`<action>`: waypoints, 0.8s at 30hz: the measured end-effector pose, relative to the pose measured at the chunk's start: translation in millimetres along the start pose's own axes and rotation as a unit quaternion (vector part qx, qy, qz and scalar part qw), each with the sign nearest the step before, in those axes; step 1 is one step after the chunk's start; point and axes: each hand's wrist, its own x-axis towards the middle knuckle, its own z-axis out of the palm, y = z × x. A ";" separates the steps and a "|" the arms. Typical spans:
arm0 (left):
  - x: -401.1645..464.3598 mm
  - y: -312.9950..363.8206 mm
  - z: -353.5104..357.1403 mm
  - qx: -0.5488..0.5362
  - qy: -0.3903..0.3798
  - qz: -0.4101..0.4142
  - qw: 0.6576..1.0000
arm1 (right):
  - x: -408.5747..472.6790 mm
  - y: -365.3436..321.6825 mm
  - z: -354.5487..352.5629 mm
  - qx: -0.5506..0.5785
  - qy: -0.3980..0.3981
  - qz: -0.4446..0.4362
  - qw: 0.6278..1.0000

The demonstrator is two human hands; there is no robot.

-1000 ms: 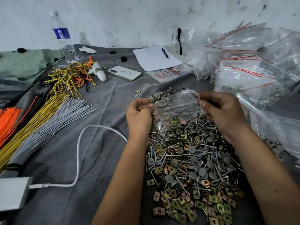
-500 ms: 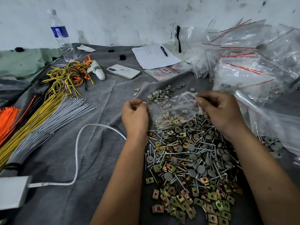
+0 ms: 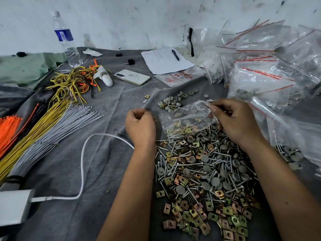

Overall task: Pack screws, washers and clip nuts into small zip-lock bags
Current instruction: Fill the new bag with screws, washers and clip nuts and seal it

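From the head view, a small zip-lock bag (image 3: 187,117) is pinched at its upper corner by the right hand (image 3: 234,122), probably so its mouth hangs accessible above the pile of screws, washers and clip nuts (image 3: 205,171) on the grey cloth (image 3: 104,162). The left hand (image 3: 140,126) is curled just beside the bag (whether that grip holds parts cannot be told). The bag's seal is hidden by folds.

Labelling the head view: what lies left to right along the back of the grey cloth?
Clear plastic water bottle with blue label → white smartphone lying flat → white paper sheet with a black pen on it → heap of clear red-striped zip-lock bags.
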 end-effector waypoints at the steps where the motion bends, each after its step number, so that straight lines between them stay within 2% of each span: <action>1: -0.2 -0.5 -0.3 0.014 -0.005 0.004 1.000 | -0.5 -0.4 -0.3 -0.001 0.001 0.001 1.000; 5: -5.8 -0.6 -0.7 0.115 -0.026 0.058 0.991 | -1.6 -2.7 -0.2 -0.016 -0.007 0.003 1.000; 8: -9.0 2.6 -2.4 0.175 -0.102 0.073 0.977 | -2.3 -4.0 0.1 -0.044 -0.016 0.021 0.999; 12: -10.2 9.7 -11.5 0.285 -0.236 0.096 0.924 | -2.5 -3.2 -0.4 -0.071 -0.010 0.021 0.997; 14: -9.7 13.7 -15.7 0.313 -0.274 0.107 0.903 | -1.8 -2.9 -0.9 -0.075 -0.012 0.022 0.997; 17: -9.1 18.0 -18.6 0.330 -0.299 0.098 0.890 | -1.4 -3.5 -1.8 -0.082 -0.021 0.015 0.996; 21: -7.0 16.2 -19.3 0.315 -0.309 0.089 0.893 | -1.3 -1.6 -2.9 -0.072 -0.022 0.008 0.997; 24: -3.0 11.6 -18.0 0.220 -0.279 0.042 0.934 | -0.9 -1.0 -4.0 -0.031 -0.024 0.002 0.999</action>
